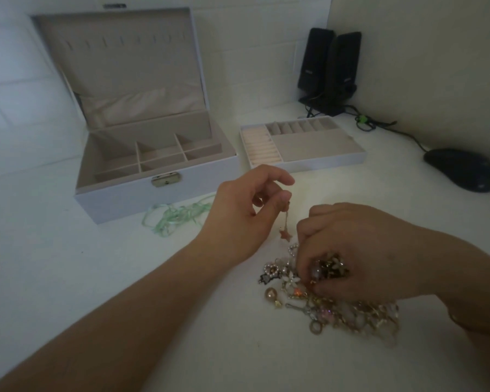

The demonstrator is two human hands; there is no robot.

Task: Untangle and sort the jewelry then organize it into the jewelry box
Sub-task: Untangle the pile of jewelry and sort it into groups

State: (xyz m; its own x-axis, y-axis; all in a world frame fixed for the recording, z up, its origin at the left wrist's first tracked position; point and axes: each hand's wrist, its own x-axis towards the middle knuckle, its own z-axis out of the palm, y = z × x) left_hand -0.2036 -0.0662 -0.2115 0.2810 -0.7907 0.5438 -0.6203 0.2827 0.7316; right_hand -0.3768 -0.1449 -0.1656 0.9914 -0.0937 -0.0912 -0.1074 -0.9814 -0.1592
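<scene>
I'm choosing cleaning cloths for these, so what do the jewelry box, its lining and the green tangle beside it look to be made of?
Jewelry box: smooth pale shell, likely faux leather over board, with a brassy metal clasp. Lining: matte beige, looks like velvety fabric; the lid pocket wrinkles like cloth. Green tangle: thin, flat, slightly glossy strands, probably satin ribbon. The dim light leaves all of this uncertain.

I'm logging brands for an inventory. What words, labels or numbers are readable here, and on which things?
None can be read.
Left speaker: a small pale mark low on its front, too blurred to read.
Right speaker: a like mark, also blurred.
Jewelry box: a metal plate at the lid's top edge and a latch, no legible text.
Tray, mouse: no text visible.
</scene>
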